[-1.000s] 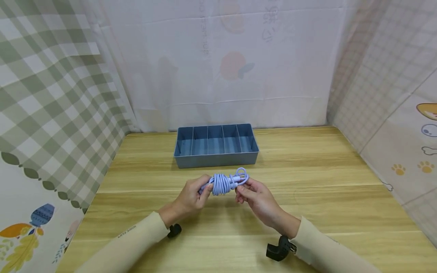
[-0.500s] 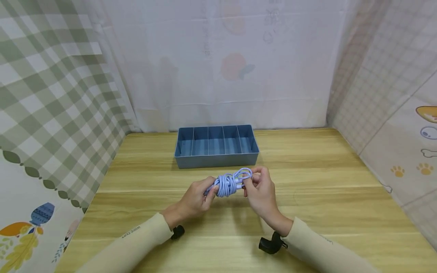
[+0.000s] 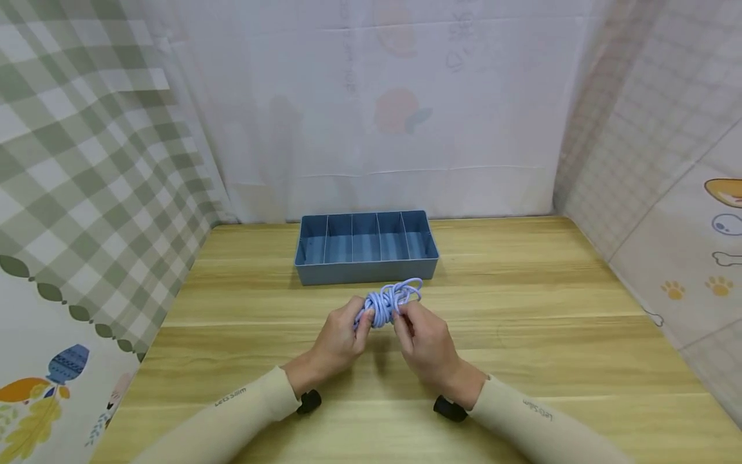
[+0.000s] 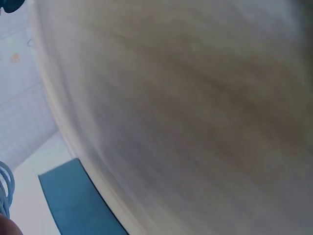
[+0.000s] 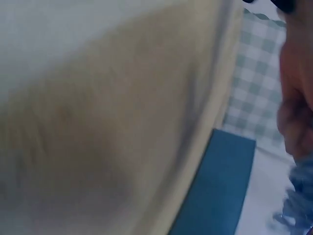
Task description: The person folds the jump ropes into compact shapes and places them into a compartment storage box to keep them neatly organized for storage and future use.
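A light blue-violet cable, wound into a bundle with a loop sticking out at its upper right, is held above the table in front of the box. My left hand grips the bundle's left end between thumb and fingers. At the right end, my right hand pinches the cable with thumb and curled fingers. Part of the cable peeks in at the left edge of the left wrist view. In the right wrist view the cable is blurred beside the fingers. The plugs are hidden now.
Behind the hands stands a blue-grey box with several compartments in a row. It sits on a wood-grain table. A white cloth hangs at the back, and a green checked cloth hangs at the left.
My right hand has shifted from the cable's looped end inward, closer to the left hand, and turned knuckles up. The plug ends visible before are now covered. The left hand stays on the bundle.
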Demonstrator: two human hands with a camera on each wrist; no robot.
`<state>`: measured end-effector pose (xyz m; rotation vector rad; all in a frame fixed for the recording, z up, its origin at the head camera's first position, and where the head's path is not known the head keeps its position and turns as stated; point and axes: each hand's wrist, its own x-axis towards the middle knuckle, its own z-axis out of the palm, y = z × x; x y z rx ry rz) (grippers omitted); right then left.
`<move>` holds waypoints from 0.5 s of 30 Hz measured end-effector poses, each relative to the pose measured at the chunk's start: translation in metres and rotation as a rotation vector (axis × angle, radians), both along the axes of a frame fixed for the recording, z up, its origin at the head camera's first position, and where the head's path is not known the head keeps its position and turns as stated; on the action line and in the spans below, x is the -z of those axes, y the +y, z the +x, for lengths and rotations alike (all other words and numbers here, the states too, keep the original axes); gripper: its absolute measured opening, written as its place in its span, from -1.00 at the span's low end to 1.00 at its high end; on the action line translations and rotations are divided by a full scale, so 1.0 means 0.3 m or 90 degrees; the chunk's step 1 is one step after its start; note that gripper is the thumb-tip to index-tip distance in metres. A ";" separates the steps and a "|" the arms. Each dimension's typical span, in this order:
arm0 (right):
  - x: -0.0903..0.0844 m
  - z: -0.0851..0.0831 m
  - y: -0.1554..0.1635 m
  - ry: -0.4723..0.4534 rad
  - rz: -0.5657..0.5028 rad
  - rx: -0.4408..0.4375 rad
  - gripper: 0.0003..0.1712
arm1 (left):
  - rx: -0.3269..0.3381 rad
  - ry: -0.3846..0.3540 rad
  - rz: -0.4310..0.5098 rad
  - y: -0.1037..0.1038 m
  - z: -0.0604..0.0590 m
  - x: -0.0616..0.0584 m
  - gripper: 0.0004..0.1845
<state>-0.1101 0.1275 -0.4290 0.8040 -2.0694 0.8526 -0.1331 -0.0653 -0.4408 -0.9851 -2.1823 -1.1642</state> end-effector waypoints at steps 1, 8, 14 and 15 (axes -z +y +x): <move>0.006 0.002 -0.007 0.001 0.006 -0.003 -0.87 | -0.005 -0.003 0.006 0.004 0.001 0.001 -0.93; 0.030 0.006 -0.037 0.057 0.049 -0.012 -0.72 | -0.048 -0.049 0.040 0.027 0.006 0.010 -0.92; 0.031 0.008 -0.047 0.114 0.094 -0.013 -0.72 | -0.075 -0.109 0.063 0.038 0.014 -0.001 -0.87; 0.031 0.010 -0.047 0.112 0.103 -0.011 -0.70 | -0.078 -0.122 0.064 0.038 0.015 -0.003 -0.86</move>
